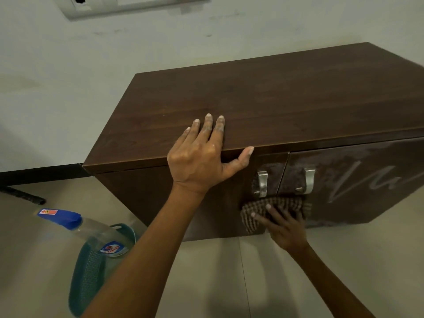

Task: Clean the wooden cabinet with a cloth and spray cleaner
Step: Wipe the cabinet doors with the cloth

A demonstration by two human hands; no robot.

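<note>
A low dark wooden cabinet [286,97] stands against a pale wall, with two front doors and two metal handles [262,183]. My left hand [202,154] lies flat on the top's front edge, fingers spread, thumb hooked over the edge. My right hand [283,226] presses a brown checked cloth [259,210] against the door fronts just below the handles. The right door [358,180] carries dusty white smears and streaks. A clear spray bottle [91,230] with a blue cap and some bluish liquid stands on the floor at the lower left.
A teal plastic basket [91,271] sits on the floor behind the spray bottle. A dark rod [23,196] lies on the tiled floor at the far left by a black skirting. A white switch plate [114,5] hangs on the wall above.
</note>
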